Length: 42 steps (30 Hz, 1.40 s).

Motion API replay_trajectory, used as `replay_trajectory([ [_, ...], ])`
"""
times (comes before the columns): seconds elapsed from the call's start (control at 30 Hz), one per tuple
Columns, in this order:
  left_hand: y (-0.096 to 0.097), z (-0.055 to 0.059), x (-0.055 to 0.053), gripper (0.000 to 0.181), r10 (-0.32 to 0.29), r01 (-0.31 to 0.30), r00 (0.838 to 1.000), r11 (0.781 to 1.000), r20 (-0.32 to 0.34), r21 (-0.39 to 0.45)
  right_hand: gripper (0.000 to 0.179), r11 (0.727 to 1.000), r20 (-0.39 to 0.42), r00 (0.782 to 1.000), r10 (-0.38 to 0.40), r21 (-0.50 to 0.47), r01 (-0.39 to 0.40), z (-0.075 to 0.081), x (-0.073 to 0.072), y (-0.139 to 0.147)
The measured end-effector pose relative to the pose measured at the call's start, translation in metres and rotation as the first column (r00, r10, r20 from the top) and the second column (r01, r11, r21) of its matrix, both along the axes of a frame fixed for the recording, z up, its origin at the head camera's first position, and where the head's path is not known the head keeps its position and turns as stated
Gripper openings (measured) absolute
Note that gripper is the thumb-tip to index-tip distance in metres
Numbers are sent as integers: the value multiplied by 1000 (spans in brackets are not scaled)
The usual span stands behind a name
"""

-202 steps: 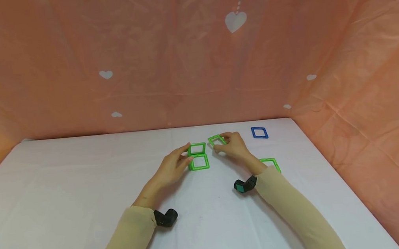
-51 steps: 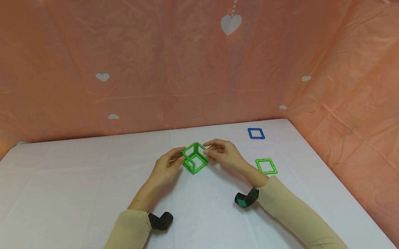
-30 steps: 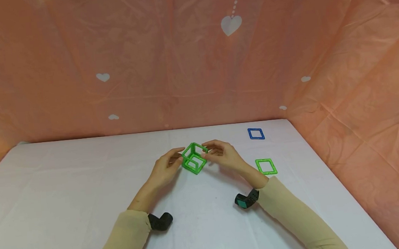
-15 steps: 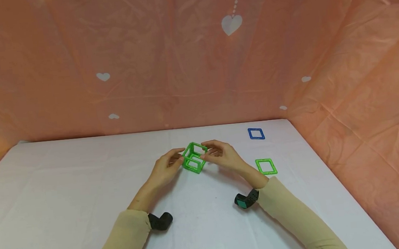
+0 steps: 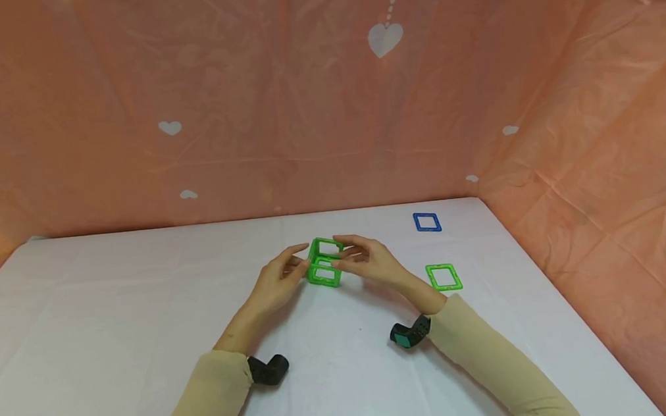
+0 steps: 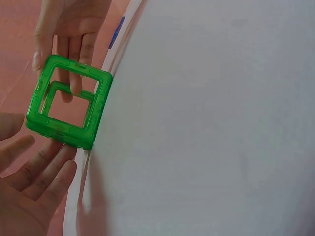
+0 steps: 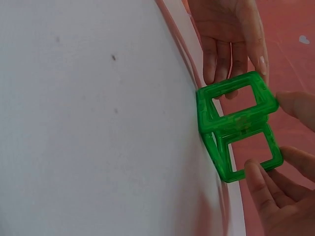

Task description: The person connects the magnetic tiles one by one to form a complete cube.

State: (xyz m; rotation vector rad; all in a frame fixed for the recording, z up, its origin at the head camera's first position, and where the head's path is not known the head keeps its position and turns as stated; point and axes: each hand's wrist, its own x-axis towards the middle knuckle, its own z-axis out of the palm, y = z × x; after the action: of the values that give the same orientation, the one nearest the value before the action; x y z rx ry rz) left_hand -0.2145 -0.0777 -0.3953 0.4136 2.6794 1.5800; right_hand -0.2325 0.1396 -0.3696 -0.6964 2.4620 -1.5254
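Note:
Several green square magnetic tiles (image 5: pixel 323 267) are joined into a hollow, cube-like frame, held between both hands in the middle of the head view. My left hand (image 5: pixel 274 284) grips its left side with thumb and fingers. From the right, my right hand (image 5: pixel 376 261) pinches the frame between thumb and fingers. In the right wrist view the tile frame (image 7: pixel 242 123) shows two stacked square faces, with the right hand (image 7: pixel 283 201) at its lower right corner. The left wrist view shows the frame (image 6: pixel 59 130) above the left hand's fingers (image 6: pixel 54 184). Fingers hide some of its edges.
A single green square tile (image 5: pixel 431 279) lies flat to the right of the right hand. Farther back lies a blue square tile (image 5: pixel 428 229). The white-covered table (image 5: pixel 112 333) ends at an orange curtain (image 5: pixel 229 111) behind and at the right.
Earlier, the right hand held a separate green tile beside the joined ones; since then they form a cube-like frame. Over the last second both hands have turned this frame slightly; loose tiles stay put.

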Motion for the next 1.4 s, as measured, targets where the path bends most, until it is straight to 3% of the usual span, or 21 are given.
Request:
replay_trajectory([
  [0.23,0,1,1,45,-18,18,1000,1000,-7,-11,59,1000,-4,1000,18,-5,-18,-16,-11,2],
  [0.73,1,1,3,49,-25,25,1000,999,10,-26,58,996,-16,996,93,-17,-93,-16,-14,2],
  [1.03,0,2,3,44,-34,26,986,999,-160,-47,59,994,-5,994,109,-13,-109,-17,-14,2],
  [1.27,0,3,-2,45,-137,105,967,983,-216,-153,59,992,-14,993,120,-25,-121,-18,-15,2],
  [1.4,0,1,-5,44,-168,121,952,974,-254,-193,59,990,-27,990,140,-25,-140,-19,-17,3],
])
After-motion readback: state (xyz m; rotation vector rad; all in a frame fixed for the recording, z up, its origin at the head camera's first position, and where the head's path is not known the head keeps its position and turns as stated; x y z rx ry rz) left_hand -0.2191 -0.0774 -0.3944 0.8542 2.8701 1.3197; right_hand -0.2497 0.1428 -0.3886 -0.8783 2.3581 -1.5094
